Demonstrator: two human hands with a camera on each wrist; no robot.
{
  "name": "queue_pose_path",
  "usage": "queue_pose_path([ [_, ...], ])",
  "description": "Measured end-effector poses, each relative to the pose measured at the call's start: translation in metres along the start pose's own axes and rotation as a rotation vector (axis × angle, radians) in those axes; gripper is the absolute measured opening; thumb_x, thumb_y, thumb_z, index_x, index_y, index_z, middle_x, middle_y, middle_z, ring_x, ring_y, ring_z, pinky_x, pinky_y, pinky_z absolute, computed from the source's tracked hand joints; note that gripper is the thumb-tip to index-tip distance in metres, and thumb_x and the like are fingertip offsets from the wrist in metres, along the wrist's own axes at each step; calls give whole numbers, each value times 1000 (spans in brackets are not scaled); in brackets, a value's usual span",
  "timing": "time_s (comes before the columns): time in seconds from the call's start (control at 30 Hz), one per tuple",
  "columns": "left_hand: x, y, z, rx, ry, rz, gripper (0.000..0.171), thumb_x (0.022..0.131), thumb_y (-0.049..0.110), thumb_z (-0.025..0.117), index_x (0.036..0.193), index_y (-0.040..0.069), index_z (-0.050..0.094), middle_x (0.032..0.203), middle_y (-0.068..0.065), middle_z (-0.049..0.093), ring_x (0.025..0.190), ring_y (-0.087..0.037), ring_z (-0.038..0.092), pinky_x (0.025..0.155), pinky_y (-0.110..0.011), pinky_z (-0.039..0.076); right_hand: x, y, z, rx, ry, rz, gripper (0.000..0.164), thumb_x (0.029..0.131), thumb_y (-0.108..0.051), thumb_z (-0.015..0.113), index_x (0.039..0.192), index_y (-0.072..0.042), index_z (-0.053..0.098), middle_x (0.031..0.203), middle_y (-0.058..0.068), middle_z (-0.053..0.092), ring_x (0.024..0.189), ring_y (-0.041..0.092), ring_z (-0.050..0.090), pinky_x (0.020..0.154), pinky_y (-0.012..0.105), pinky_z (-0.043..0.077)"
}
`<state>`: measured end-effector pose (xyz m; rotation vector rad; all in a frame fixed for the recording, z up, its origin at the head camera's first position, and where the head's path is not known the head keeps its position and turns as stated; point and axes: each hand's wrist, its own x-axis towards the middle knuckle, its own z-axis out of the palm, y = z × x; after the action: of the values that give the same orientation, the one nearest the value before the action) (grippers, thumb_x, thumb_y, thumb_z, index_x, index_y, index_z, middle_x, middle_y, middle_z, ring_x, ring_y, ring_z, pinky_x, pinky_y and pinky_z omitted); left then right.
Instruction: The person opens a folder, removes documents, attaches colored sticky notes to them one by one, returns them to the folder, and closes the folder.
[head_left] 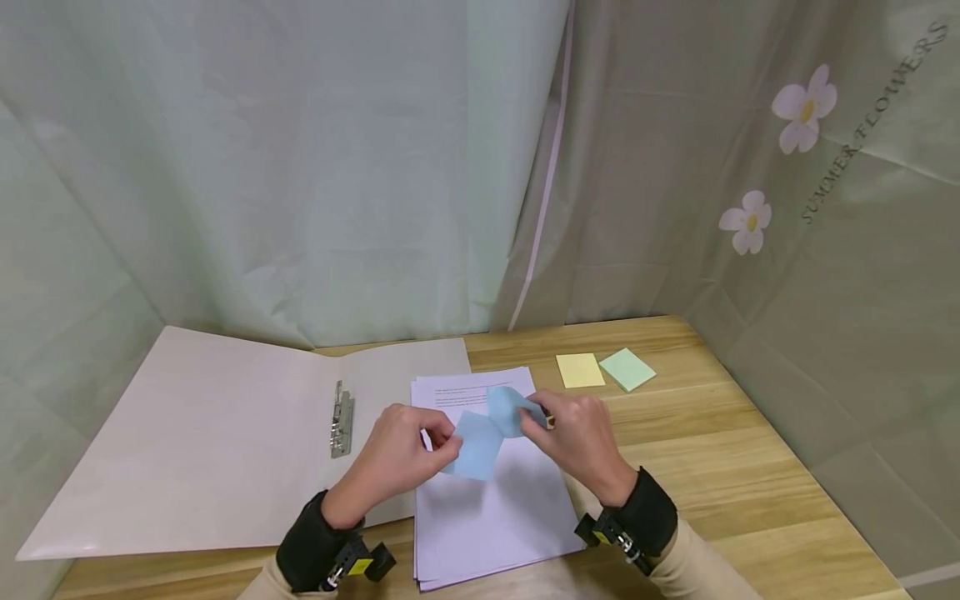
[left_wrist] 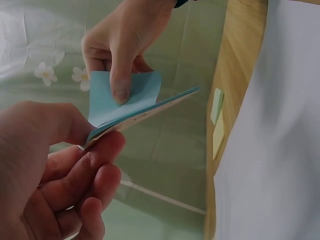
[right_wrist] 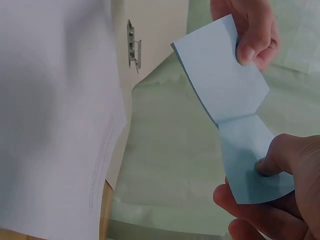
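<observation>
Apparent separation of the top blue sticky note [right_wrist: 245, 145] from its pad [right_wrist: 217, 70], both above the stacked printed sheets [head_left: 495, 525] and joined along one edge. In the left hand [head_left: 405, 446], a thumb-and-finger pinch on the pad; in the right hand [head_left: 577, 433], a similar pinch on the note. Next, probably: a gentle pull at right against a firm hold at left, for a clean release.
</observation>
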<state>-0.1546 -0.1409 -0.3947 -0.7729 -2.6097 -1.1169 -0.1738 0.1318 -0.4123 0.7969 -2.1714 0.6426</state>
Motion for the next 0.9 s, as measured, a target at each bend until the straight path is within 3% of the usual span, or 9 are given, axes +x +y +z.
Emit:
queue_pose_path([
  [0.17, 0, -1, -2, 2, 3, 20, 18, 91, 7, 80, 74, 14, 80, 67, 8, 72, 62, 9, 53, 54, -20, 50, 1, 3, -2, -16, 13, 2, 15, 79, 3, 89, 89, -5, 82, 73, 3, 80, 55, 9, 69, 56, 15, 48],
  [0.47, 0, 1, -7, 23, 33, 56, 18, 91, 5, 81, 75, 14, 80, 67, 8, 72, 63, 9, 53, 56, -19, 50, 2, 10, -6, -15, 23, 55, 14, 82, 3, 89, 93, -3, 83, 72, 7, 80, 54, 11, 71, 55, 18, 52],
  [0.73, -2, -3, -17, 23, 23, 22, 20, 91, 5, 81, 75, 16, 80, 68, 11, 71, 64, 8, 53, 58, -20, 51, 4, 22, -11, -33, 62, 116, 11, 85, 3, 85, 95, 0, 83, 73, 10, 81, 54, 14, 73, 53, 21, 53],
  [0.9, -1, -3, -20, 13, 22, 24, 20, 91, 4, 80, 75, 17, 80, 68, 12, 70, 65, 8, 53, 58, -21, 52, 4, 23, -11, -15, 56, 111, 9, 86, 2, 84, 95, -2, 84, 74, 9, 82, 55, 13, 73, 55, 20, 53],
])
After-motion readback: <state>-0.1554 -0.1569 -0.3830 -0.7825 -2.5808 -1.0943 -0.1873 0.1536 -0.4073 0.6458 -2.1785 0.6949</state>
